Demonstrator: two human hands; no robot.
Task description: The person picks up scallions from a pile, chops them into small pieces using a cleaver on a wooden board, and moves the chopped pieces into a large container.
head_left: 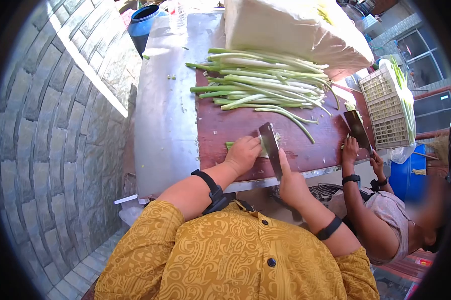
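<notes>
My right hand (291, 185) is closed round the handle of a cleaver (270, 150), its index finger laid along the blade. The blade stands over the red board (305, 155), right beside my left hand (244, 154). With curled fingers my left hand presses green onion stalks (229, 145) onto the board; a green end pokes out to its left, and pale cut ends show beyond the blade. Farther back on the board lies a wide pile of long green onions (265, 82), green ends pointing left.
At the right, a co-worker (380, 215) holds another cleaver (357, 129) at the same board. Behind the onions sits a large white cloth bundle (290, 30). A crate (385, 102) stands right, a blue barrel (144, 25) back left, a metal tabletop (168, 125) left.
</notes>
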